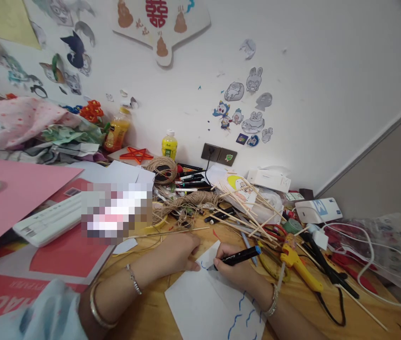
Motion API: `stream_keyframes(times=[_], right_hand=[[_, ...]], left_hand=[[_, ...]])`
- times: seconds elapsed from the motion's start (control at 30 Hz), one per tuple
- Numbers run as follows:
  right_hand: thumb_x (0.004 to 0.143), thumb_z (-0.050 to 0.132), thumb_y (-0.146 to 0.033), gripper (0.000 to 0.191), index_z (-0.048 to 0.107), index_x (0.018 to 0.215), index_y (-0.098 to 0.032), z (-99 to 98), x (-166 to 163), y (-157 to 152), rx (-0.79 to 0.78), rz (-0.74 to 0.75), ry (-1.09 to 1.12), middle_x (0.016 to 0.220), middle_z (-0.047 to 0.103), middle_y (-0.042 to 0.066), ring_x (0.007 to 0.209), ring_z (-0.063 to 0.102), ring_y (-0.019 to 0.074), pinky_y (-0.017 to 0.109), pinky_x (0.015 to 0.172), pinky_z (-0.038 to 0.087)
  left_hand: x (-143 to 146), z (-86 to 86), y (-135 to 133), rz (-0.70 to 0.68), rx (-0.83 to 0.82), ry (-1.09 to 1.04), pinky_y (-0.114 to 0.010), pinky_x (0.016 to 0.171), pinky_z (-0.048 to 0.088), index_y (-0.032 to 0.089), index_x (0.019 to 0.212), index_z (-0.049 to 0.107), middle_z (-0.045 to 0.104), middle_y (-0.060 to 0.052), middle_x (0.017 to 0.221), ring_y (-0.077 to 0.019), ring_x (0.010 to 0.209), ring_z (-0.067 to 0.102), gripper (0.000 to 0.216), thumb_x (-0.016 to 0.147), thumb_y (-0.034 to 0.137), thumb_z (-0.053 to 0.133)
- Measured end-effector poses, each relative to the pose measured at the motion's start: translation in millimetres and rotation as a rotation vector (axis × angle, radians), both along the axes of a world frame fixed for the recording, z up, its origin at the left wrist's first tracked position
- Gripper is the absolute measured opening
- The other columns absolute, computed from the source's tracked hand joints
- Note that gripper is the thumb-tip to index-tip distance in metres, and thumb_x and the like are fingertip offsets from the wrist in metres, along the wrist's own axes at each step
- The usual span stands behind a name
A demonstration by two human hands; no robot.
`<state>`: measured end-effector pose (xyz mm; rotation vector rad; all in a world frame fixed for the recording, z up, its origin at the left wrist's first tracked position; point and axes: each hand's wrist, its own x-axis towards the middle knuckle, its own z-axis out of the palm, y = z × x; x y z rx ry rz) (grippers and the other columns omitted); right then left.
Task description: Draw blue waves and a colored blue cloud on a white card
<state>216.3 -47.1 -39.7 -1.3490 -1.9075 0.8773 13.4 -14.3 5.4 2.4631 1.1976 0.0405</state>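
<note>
A black marker (241, 256) with a blue end is held in my right hand (234, 271), fingers closed around it. Its tip is over the upper part of a sheet of white paper (196, 302), near a short blue stroke. Several wavy blue lines run across the paper's lower right. My left hand (179, 250) lies at the paper's upper left edge, its thumb touching the sheet and apart from the bent fingers. Nothing shows in its grasp, though the fingertips are partly hidden.
A yellow hot glue gun (301, 269) lies to the right, near a white cable (370, 241). Thin wooden sticks (243, 212), twine (200, 200) and markers crowd the back. Left are a red sheet (62, 264), a white case (50, 219) and pink paper (23, 193).
</note>
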Motion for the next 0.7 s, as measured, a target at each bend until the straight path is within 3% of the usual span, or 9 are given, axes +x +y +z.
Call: stream_keyframes(times=[0.7], right_hand=[[0.065, 0.051, -0.012, 0.017, 0.043, 0.053, -0.02, -3.8, 0.2, -0.4, 0.018, -0.041, 0.032, 0.052, 0.044, -0.006, 0.051, 0.042, 0.0108, 0.022, 0.05, 0.03]], left_hand=[[-0.7, -0.3, -0.2, 0.002, -0.009, -0.033, -0.027, 0.054, 0.03, 0.02, 0.079, 0.06, 0.065, -0.002, 0.079, -0.021, 0.069, 0.058, 0.023, 0.07, 0.039, 0.07]])
